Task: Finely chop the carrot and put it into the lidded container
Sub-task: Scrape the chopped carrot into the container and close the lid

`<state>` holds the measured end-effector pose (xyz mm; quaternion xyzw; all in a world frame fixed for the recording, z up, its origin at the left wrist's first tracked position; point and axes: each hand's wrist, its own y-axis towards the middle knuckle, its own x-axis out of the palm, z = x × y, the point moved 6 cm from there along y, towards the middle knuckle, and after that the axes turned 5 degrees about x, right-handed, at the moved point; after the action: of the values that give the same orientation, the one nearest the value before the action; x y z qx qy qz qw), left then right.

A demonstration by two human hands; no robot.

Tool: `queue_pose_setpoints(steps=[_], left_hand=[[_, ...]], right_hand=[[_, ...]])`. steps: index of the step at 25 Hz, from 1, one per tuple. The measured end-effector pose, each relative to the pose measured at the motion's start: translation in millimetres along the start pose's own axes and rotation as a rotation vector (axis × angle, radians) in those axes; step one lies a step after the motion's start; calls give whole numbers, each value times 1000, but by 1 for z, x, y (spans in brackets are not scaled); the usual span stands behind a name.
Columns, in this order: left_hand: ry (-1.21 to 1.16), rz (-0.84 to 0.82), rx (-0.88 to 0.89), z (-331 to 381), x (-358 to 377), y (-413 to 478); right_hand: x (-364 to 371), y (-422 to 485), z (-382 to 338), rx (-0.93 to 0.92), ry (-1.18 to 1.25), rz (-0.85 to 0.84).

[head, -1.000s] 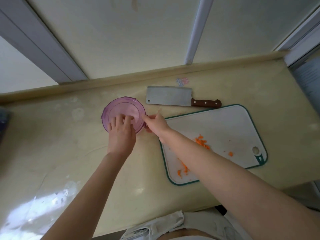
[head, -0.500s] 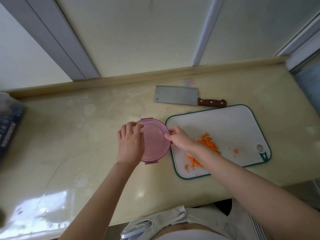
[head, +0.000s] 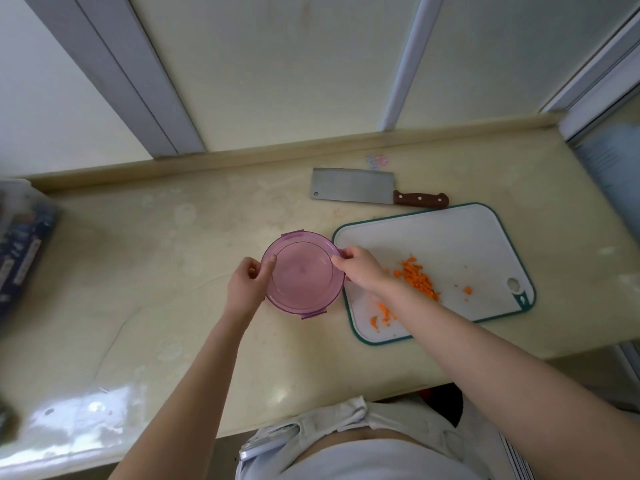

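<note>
Gripping the purple lidded container (head: 303, 275) by its rim, left hand (head: 247, 287) and right hand (head: 360, 268) on opposite sides, just beside the cutting board (head: 450, 237). Chopping looks done: chopped carrot (head: 417, 277) lies piled on the board, cleaver (head: 353, 186) parked behind. The lid's on, nothing visible inside, so the transfer remains.
</note>
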<state>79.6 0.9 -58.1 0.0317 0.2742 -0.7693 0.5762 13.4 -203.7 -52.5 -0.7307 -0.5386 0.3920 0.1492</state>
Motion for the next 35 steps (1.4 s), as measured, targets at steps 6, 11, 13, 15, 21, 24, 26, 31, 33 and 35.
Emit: queue_pose_setpoints(steps=[6,11,13,15,21,24,26,31,33,35], left_hand=[[64,57,85,5,-8,6],[317,-68,165,29,-14,12],[400,-86,280,46,-10,20],[423,-120,378,64,5,28],[547,-248,301,80,47,53],[611,-295,221,71,52,62],[625,-346,166,64,55,64],[501,-268,141,70,51,66],[520,-199,195,79,48,65],[656,-160,315,87,46,61]], right_hand=[[-2,-7,-6,-29,-109,45],[-2,-9,-7,-57,-129,70],[-1,-10,-7,-69,-125,84],[0,-12,-6,-81,-115,101],[0,-15,-9,-113,-173,100],[-1,-12,-11,-105,-219,57],[-1,-12,-15,-98,-240,25],[-3,-13,-19,-81,-234,-4],[-4,-11,-17,-70,-241,-10],[-3,-10,-18,-61,-238,-15]])
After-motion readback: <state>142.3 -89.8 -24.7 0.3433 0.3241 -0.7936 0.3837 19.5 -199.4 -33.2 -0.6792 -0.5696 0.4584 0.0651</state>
